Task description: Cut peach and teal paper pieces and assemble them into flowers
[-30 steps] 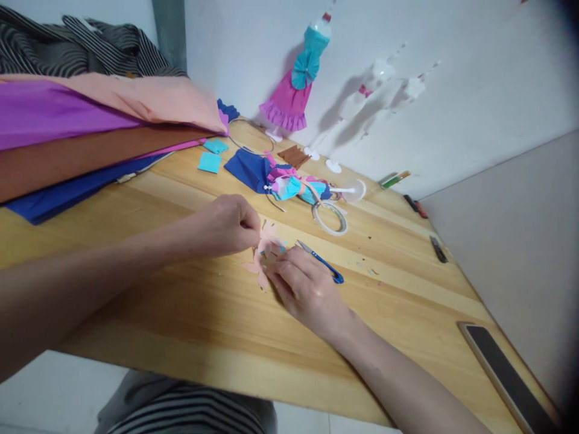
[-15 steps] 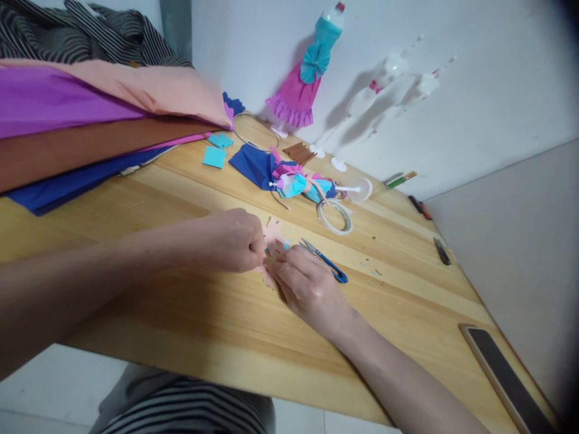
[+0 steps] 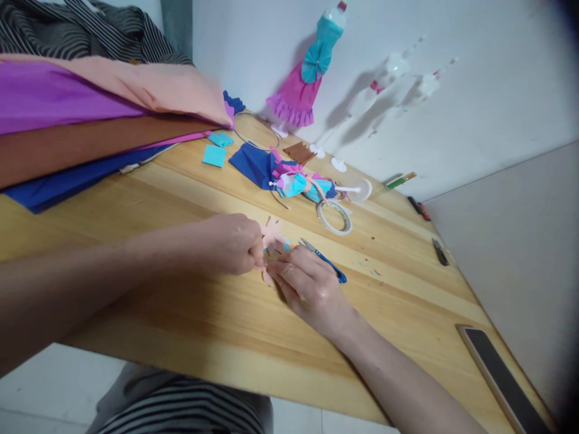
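My left hand [image 3: 239,244] is closed, its fingertips pinching the edge of a small pink paper cutout over the table. Opposite it, my right hand [image 3: 310,280] is also closed, thumb and fingers pressed on the same piece. The pink paper cutout [image 3: 266,276] is mostly hidden between the two hands. Just beyond them lies another pink petal-shaped paper piece [image 3: 272,234], with small blue scraps beside it. Blue-handled thread snips [image 3: 332,265] rest on the table right behind my right hand, blades pointing left.
A tape roll [image 3: 335,218] lies behind the snips, near a small paper-dressed figure [image 3: 301,185]. Folded coloured paper [image 3: 113,90] covers the back left. A dressed bottle doll [image 3: 314,66] stands by the wall. A phone-like dark slab [image 3: 502,374] lies at the right edge.
My left hand has shifted very slightly down, and slightly more of the far pink piece shows. My right hand stays nearly in place.
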The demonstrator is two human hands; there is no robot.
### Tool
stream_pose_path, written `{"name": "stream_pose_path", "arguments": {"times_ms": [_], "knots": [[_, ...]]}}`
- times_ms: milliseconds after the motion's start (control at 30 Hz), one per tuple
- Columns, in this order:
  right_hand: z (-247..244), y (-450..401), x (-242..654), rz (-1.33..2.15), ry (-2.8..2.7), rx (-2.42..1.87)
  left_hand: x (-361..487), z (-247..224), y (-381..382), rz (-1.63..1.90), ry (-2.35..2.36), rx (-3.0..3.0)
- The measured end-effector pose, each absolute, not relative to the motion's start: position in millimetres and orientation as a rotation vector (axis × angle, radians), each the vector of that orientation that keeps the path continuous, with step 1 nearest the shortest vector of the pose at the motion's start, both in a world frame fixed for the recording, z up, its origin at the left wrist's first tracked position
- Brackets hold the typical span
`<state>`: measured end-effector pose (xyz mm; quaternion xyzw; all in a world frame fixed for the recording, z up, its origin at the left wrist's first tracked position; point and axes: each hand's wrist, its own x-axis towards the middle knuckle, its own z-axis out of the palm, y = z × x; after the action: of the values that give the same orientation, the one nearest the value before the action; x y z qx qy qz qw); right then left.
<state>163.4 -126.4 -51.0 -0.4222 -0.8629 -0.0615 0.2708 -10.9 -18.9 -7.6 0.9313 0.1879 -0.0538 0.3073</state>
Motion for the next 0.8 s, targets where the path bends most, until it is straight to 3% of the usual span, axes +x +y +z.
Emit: {"name": "stream_pose_path", "arguments": {"times_ms": [800], "knots": [[-42.9,-125.5,163.9,-0.178,-2.5,-1.121,-9.7,-11.5,-18.4,-0.107,0.504,2.489]]}}
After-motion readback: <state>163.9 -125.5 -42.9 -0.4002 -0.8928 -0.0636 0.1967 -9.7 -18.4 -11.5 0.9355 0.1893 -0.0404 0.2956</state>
